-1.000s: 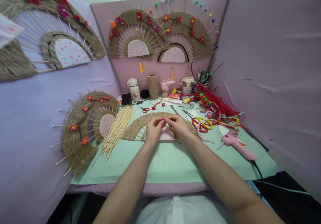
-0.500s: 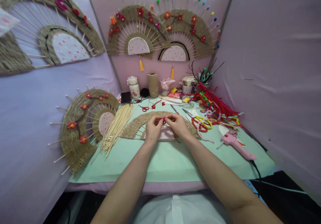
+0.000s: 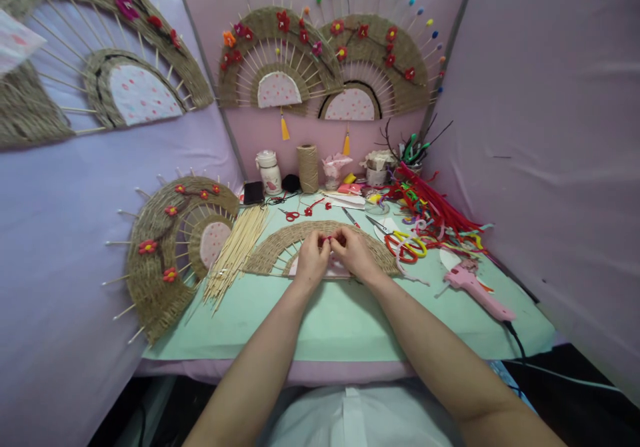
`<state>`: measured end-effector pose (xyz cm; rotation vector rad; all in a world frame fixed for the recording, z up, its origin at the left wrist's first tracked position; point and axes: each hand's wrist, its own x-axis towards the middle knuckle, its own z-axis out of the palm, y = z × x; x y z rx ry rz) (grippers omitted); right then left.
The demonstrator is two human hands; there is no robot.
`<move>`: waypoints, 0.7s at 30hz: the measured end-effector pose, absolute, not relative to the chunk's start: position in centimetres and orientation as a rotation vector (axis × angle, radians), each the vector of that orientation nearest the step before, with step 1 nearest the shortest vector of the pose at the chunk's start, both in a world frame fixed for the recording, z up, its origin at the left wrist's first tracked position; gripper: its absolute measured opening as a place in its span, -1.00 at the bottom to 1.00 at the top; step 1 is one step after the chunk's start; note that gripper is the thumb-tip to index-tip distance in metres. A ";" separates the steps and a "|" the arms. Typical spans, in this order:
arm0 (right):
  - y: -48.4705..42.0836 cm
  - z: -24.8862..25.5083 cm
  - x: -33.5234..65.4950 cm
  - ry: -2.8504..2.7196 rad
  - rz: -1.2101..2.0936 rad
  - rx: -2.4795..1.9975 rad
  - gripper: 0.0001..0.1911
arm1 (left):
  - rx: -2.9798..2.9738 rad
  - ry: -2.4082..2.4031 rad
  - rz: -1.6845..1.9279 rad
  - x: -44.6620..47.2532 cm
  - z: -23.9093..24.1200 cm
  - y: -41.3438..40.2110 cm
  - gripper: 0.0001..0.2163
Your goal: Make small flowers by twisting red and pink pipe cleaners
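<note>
Head view: a small red piece sits between left grip and right grip, both seemingly pinching it.

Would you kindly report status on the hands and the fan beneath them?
Left hand and right hand pinching small pinkish-red piece. Twine fan lying on table. Yellow-handled scissors to the right, apart from hands.

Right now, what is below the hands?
Below the left hand and right hand lies a twine fan, its pale centre partly visible; what the hands cover cannot be seen.
</note>
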<state>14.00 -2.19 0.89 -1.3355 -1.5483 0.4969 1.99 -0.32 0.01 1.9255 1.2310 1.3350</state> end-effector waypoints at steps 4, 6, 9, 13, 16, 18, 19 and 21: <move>-2.1 0.6 13.8 -1.538 0.510 -1.337 -0.91 | 1.894 1.273 1.342 2.2 -0.1 -0.4 -0.97; -2.1 0.5 13.9 -1.545 0.498 -1.346 -0.91 | 1.827 1.270 1.343 2.2 -0.2 -0.4 -0.97; -2.0 0.5 14.1 -1.586 0.478 -1.348 -0.89 | 1.686 1.232 1.314 2.2 -0.5 -0.1 -0.97; -2.0 0.8 14.3 -1.628 0.513 -1.324 -0.91 | 1.505 1.171 1.264 2.3 -0.7 0.2 -0.95; -2.0 0.8 14.4 -1.584 0.550 -1.313 -0.90 | 1.465 1.125 1.237 2.1 -0.7 0.2 -0.91; -1.9 0.7 14.3 -1.563 0.548 -1.311 -0.89 | 1.513 1.108 1.232 1.9 -0.5 0.2 -0.90; -1.9 0.6 14.3 -1.564 0.543 -1.313 -0.88 | 1.555 1.111 1.233 1.8 -0.5 0.1 -0.89; -1.9 0.5 14.3 -1.581 0.531 -1.315 -0.87 | 1.652 1.139 1.247 1.7 -0.3 0.0 -0.91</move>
